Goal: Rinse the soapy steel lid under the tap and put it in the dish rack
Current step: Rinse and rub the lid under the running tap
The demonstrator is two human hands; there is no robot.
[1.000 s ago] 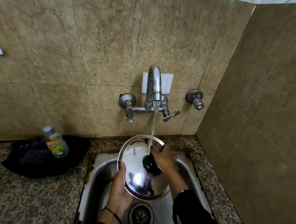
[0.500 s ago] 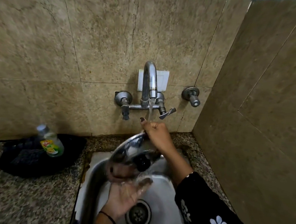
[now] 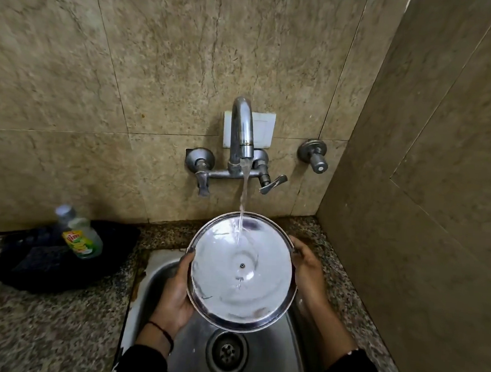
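The round steel lid [image 3: 241, 274] is held over the sink [image 3: 259, 367] with its hollow inner side facing up at me. Water runs from the wall tap [image 3: 241, 134] and lands inside the lid near its far edge. My left hand [image 3: 174, 293] grips the lid's left rim from below and beside it. My right hand [image 3: 305, 264] holds the right rim, fingers curled over the edge. The lid's knob is hidden underneath. No dish rack is in view.
A dish soap bottle [image 3: 80, 233] stands on a black cloth [image 3: 50, 263] on the speckled granite counter [image 3: 42, 331] at the left. A tiled wall [image 3: 423, 225] closes in at the right. The sink drain [image 3: 227, 351] lies below the lid.
The lid was knob side up under the water, then tilted while my right hand reached toward the tap. Now it is turned over, inner side up, held by both hands.
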